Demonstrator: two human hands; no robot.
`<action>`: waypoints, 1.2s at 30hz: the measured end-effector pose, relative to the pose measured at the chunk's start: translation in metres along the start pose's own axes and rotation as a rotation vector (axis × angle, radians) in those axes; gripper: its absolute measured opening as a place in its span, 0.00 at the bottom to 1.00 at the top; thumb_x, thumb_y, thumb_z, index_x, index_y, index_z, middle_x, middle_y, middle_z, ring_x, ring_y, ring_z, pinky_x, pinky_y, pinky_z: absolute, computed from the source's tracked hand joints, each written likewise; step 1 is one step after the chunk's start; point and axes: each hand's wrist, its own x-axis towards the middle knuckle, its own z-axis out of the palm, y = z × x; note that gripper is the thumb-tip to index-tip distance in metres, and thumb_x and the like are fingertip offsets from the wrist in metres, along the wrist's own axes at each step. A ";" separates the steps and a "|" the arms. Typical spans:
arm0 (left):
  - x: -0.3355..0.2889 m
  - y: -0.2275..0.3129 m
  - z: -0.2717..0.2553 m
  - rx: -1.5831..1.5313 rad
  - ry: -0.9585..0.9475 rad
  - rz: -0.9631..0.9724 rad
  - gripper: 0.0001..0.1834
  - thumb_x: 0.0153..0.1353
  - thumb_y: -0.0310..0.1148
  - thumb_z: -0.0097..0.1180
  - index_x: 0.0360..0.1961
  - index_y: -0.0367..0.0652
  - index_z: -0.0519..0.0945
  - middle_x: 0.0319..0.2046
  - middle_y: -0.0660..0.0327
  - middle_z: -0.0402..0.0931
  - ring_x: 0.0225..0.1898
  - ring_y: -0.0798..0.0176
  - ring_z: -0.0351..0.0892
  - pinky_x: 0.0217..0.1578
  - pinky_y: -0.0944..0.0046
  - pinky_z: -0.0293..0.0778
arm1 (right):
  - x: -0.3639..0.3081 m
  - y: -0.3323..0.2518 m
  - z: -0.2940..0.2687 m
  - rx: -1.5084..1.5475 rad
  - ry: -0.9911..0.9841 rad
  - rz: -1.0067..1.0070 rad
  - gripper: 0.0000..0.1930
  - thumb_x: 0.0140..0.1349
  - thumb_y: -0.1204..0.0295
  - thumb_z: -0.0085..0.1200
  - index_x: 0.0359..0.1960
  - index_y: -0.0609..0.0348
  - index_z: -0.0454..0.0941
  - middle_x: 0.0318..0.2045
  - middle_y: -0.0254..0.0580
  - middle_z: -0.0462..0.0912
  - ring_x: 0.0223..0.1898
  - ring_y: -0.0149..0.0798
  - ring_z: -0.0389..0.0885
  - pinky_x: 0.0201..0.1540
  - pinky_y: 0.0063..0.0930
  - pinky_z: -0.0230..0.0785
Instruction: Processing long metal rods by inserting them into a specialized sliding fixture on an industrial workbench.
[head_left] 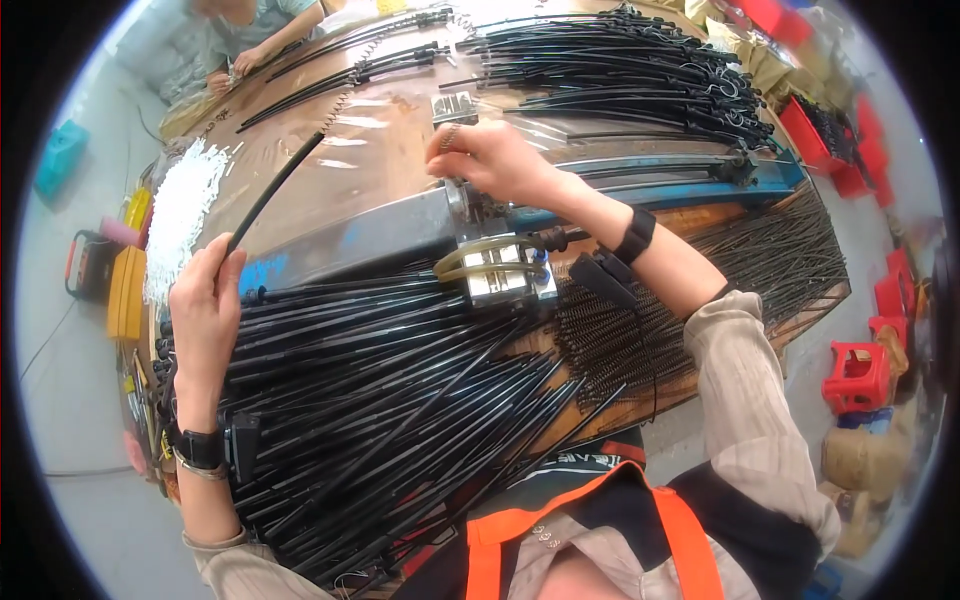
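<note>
While the left hand (207, 300) gripped the lower end of a black rod (275, 187), thumb and fingers closed round it, the rod slanted up and away over the bench (395, 170), between the heap of white tubes (185, 210) and the grey metal rail (360, 235). A thin spring (335, 114) stood out from the rod's far tip, in line with it. The right hand (500, 165) was well apart from that tip, above the metal fittings; its thumb and forefinger were drawn together in a pinch, with a bit of coil (450, 137) showing at them. Whether that coil and the spring at the tip were one length could not be told. Good handling here seemed to ask for a firm left grip, so that the rod would not twist, and a light right pinch, since squeezed coils could bend or spring away. Any pull was probably best made along the rod's own line, smoothly, with the slack clear of the yellowish hoses (480, 262) and the many black rods (380, 390) spread nearer the body, where a loose coil might snag.
</note>
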 end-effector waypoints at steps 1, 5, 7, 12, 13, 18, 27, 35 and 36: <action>0.000 0.002 0.000 0.007 -0.012 -0.003 0.10 0.67 0.28 0.56 0.46 0.32 0.78 0.30 0.49 0.77 0.28 0.54 0.75 0.32 0.61 0.71 | 0.005 0.000 0.005 0.020 -0.044 0.012 0.10 0.66 0.66 0.57 0.41 0.61 0.80 0.26 0.44 0.84 0.31 0.38 0.85 0.36 0.31 0.76; -0.001 0.003 -0.003 -0.030 0.019 0.008 0.10 0.67 0.28 0.56 0.45 0.32 0.78 0.30 0.49 0.77 0.28 0.54 0.76 0.32 0.61 0.71 | 0.017 -0.008 0.024 -0.221 -0.225 -0.025 0.09 0.67 0.66 0.55 0.39 0.60 0.79 0.25 0.44 0.84 0.30 0.42 0.85 0.37 0.34 0.74; 0.001 -0.001 -0.001 -0.018 0.009 0.030 0.10 0.67 0.28 0.56 0.45 0.32 0.78 0.30 0.49 0.77 0.28 0.53 0.77 0.32 0.61 0.72 | 0.013 -0.007 0.020 -0.355 -0.292 -0.040 0.09 0.67 0.67 0.55 0.38 0.60 0.79 0.25 0.44 0.83 0.30 0.43 0.84 0.37 0.35 0.73; -0.003 -0.026 0.002 0.011 -0.055 0.036 0.10 0.65 0.27 0.57 0.45 0.34 0.79 0.32 0.48 0.78 0.30 0.50 0.78 0.32 0.60 0.72 | -0.054 0.049 -0.058 -0.735 0.052 -0.252 0.05 0.62 0.76 0.53 0.29 0.50 0.78 0.25 0.34 0.81 0.32 0.39 0.80 0.46 0.35 0.62; -0.004 -0.030 0.005 0.009 -0.077 0.027 0.10 0.65 0.27 0.57 0.46 0.35 0.80 0.32 0.48 0.79 0.30 0.49 0.78 0.32 0.59 0.73 | -0.082 0.059 -0.081 -0.832 0.076 -0.209 0.05 0.59 0.79 0.54 0.29 0.52 0.78 0.26 0.34 0.81 0.34 0.38 0.80 0.48 0.35 0.61; 0.021 0.007 0.075 -0.016 -0.270 0.201 0.10 0.64 0.31 0.56 0.45 0.44 0.81 0.31 0.50 0.75 0.35 0.42 0.78 0.34 0.50 0.74 | -0.158 0.070 -0.175 -0.893 0.228 -0.078 0.04 0.54 0.80 0.57 0.31 0.59 0.81 0.26 0.43 0.80 0.32 0.47 0.80 0.39 0.38 0.71; 0.054 0.047 0.150 -0.118 -0.233 0.218 0.11 0.66 0.39 0.55 0.34 0.42 0.79 0.29 0.52 0.77 0.35 0.44 0.79 0.36 0.50 0.76 | -0.196 0.102 -0.180 -0.857 0.254 0.146 0.04 0.66 0.74 0.53 0.35 0.62 0.76 0.32 0.46 0.78 0.39 0.49 0.75 0.46 0.38 0.66; 0.053 0.053 0.166 -0.389 -0.165 0.119 0.13 0.63 0.41 0.60 0.33 0.42 0.84 0.28 0.53 0.77 0.35 0.46 0.79 0.36 0.51 0.75 | -0.197 0.105 -0.178 -0.833 0.303 0.185 0.04 0.65 0.75 0.53 0.36 0.63 0.76 0.34 0.46 0.78 0.41 0.49 0.75 0.47 0.38 0.66; 0.052 0.053 0.167 -0.391 -0.161 0.125 0.13 0.63 0.41 0.60 0.33 0.42 0.84 0.28 0.53 0.77 0.35 0.46 0.79 0.36 0.51 0.75 | -0.199 0.105 -0.178 -0.835 0.302 0.191 0.04 0.65 0.75 0.54 0.37 0.63 0.76 0.34 0.46 0.78 0.41 0.49 0.75 0.48 0.38 0.66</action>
